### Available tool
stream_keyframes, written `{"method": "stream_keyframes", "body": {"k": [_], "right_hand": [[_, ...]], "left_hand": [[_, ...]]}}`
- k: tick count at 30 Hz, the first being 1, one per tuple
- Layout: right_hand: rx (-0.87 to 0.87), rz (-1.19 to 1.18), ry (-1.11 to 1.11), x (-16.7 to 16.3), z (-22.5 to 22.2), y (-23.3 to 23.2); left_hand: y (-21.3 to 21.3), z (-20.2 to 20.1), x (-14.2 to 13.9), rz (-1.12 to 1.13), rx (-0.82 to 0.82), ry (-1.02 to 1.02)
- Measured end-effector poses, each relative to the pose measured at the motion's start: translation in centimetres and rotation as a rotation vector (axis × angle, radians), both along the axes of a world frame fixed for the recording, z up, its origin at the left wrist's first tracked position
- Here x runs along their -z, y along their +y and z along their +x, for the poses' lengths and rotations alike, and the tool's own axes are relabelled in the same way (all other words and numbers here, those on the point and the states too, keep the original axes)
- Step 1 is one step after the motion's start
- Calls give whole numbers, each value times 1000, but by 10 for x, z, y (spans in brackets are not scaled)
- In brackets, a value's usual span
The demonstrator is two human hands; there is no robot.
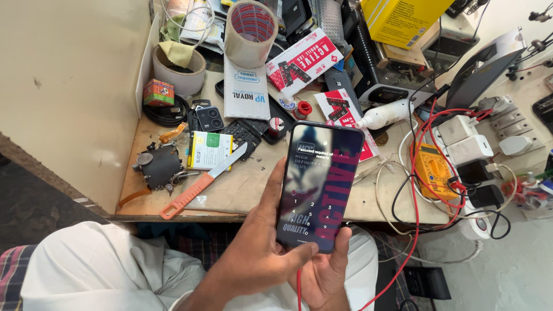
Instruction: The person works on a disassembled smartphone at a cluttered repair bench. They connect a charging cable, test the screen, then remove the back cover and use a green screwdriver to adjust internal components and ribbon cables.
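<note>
Both hands hold 1 phone [318,187] upright above the desk [242,190] edge — left hand [256,253] wraps its left side, thumb on the screen. Right hand [328,276] cups the bottom, fingers closed round it; a knife [201,183] lies nearby.

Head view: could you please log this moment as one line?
left hand: holds smartphone | right hand: supports its bottom | screen: lit | orange-handled knife: on workbench

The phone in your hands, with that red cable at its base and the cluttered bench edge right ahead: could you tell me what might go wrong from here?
The red cable hangs from the phone, so a snag could tug it from the left hand and right hand. The phone is held over the lap, beyond the bench; a slip would likely drop it. The orange-handled knife lies near the bench edge and could be knocked off.
</note>
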State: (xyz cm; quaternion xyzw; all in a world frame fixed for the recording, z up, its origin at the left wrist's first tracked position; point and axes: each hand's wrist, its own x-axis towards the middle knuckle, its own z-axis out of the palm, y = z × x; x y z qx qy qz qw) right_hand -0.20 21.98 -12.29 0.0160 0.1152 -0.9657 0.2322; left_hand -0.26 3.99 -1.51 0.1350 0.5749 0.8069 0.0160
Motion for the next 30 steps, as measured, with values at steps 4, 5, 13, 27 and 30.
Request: {"method": "stream_keyframes", "body": {"k": [4, 5, 13, 27, 30], "right_hand": [[10, 103, -72, -3, 2, 3], [23, 126, -101, -3, 2, 3], [-47, 146, -51, -1, 3, 4], [20, 133, -169, 7, 0, 7], [53, 224, -157, 10, 1, 9]], "left_hand": [[-1, -1, 0, 56, -2, -11], [0, -1, 0, 53, -7, -69], [8, -6, -6, 70, -198, -171], [14, -8, -4, 70, -232, -105], [20, -9, -7, 67, -277, -132]]}}
